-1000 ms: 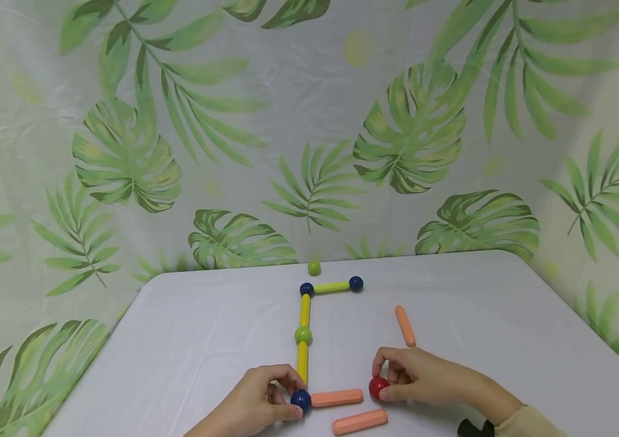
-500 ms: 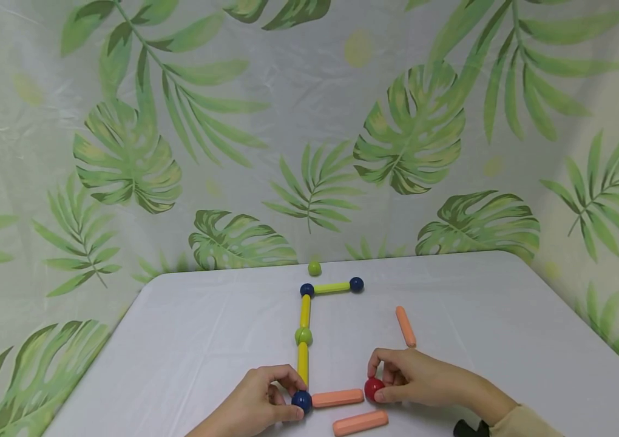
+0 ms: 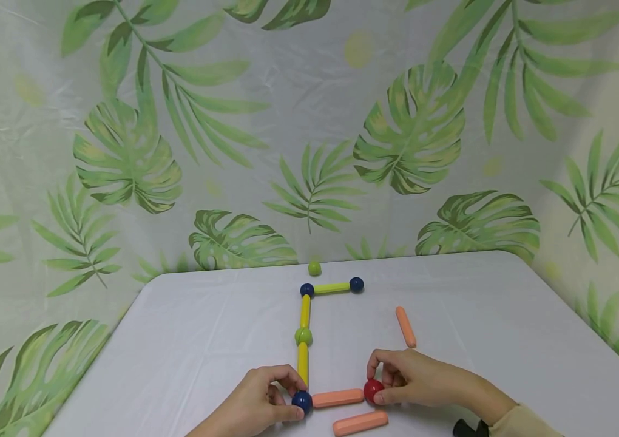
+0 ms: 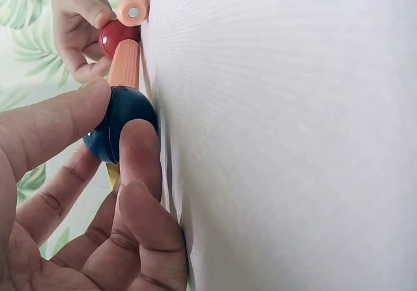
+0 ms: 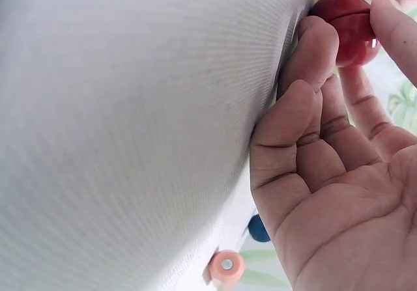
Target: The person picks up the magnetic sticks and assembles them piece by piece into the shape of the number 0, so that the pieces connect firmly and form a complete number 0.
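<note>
On a white table [image 3: 206, 340] lies a chain of magnetic rods and balls: a yellow-green rod [image 3: 332, 287] between two dark blue balls, then yellow rods [image 3: 304, 311] with a green ball [image 3: 303, 335] running toward me. My left hand [image 3: 266, 402] pinches the near blue ball [image 3: 301, 400] [image 4: 120, 125] at the chain's corner. An orange rod [image 3: 338, 398] [image 4: 124, 65] lies from it to the right. My right hand [image 3: 405, 379] pinches a red ball [image 3: 372, 390] [image 5: 348, 21] against that rod's right end.
A second orange rod [image 3: 360, 422] lies just in front of the first, and a third orange rod [image 3: 405, 326] lies behind my right hand. A loose green ball [image 3: 314, 267] sits at the table's far edge. A leaf-print cloth hangs behind.
My right hand has slid the red ball left until it meets the orange rod's right end. My left hand has kept its hold on the blue ball.
</note>
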The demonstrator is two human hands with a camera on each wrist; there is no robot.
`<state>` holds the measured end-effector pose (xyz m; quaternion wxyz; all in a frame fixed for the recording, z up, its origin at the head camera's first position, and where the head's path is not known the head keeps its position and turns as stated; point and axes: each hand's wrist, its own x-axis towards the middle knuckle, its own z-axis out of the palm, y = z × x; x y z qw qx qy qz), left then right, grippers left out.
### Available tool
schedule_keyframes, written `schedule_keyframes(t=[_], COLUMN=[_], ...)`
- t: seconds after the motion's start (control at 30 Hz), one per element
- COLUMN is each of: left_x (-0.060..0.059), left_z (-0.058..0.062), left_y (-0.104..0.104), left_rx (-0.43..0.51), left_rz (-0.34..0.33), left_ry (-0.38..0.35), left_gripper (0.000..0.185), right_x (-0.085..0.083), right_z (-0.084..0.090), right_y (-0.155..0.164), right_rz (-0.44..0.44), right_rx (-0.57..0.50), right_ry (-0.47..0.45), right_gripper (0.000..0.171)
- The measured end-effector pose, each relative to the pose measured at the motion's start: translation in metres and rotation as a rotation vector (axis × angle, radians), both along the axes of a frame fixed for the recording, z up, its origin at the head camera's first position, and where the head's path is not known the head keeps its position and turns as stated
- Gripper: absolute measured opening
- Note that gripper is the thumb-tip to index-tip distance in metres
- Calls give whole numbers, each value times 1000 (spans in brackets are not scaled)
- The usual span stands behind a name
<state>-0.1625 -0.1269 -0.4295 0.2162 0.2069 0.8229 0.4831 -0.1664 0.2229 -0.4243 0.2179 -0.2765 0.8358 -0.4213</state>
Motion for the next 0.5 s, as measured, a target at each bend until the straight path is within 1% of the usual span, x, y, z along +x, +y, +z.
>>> schedule_keyframes(t=[0.23, 0.5], left_x=[1, 2], left_z=[0, 2], left_y=[0, 0], left_rx=[6, 7], left_rz=[1, 3], left_ry=[3, 0], left_gripper=[26, 26], right_x=[2, 3], right_z=[1, 0], right_y=[0, 2], right_rz=[5, 20], right_rx=[1, -15], right_ry=[-35, -31], right_gripper=[24, 24])
